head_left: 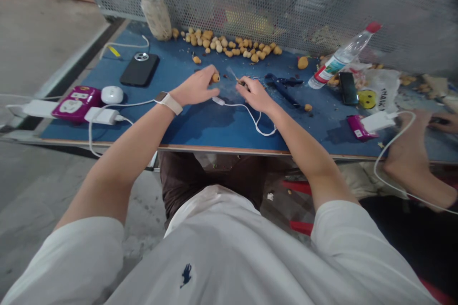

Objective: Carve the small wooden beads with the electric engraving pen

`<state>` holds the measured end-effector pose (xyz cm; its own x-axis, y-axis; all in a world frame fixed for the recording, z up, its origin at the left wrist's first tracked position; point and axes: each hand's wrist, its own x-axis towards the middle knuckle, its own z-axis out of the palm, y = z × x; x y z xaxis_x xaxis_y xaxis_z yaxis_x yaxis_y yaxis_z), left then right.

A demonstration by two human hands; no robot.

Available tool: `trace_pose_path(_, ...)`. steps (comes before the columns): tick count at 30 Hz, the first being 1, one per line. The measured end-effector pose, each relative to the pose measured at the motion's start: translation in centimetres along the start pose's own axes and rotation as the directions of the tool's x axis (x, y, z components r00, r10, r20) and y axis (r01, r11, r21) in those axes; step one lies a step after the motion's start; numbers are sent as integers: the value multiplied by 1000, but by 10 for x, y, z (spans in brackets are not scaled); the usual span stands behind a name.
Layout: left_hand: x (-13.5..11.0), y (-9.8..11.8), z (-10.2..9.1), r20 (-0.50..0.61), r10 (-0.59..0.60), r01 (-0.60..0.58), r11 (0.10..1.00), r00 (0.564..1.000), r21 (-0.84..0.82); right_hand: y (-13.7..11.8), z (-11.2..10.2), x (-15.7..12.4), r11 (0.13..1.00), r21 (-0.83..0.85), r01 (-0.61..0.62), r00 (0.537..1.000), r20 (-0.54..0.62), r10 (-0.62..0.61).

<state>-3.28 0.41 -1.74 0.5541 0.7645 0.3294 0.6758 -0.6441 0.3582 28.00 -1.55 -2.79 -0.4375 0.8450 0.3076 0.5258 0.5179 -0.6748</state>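
Your left hand pinches a small round nut just above the blue worktop, and your right hand grips a thin tool beside it. You seem to be working this one nut, so brace it firmly and keep your fingers clear of the tip

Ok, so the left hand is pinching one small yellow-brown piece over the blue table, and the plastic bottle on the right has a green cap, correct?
Not quite: the head view shows the plastic bottle on the right has a red cap, not green. The left hand does pinch one small yellow-brown piece over the blue table.
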Motion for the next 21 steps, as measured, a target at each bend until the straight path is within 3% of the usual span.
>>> trace_pose_path(3, -3, 13, -9, 226, 105, -116, 993, 968, 33, 0, -2, -1, 998, 56, -32, 999, -29, 34)
trace_pose_path(6, -3, 19, -12, 339, 141, -173, 982, 930, 69, -1, -2, -1, 991, 117, -67, 997, -26, 70)
trace_pose_path(15, 5, 3, -7, 298, 224, -220, 974, 928, -47, -6, -5, -1, 969, 229, -96, 995, -15, 103)
trace_pose_path(21, 2, 1, -3, 249, 168, -174, 985, 954, 5, -4, -5, 0, 979, 176, -99, 995, -14, 103)
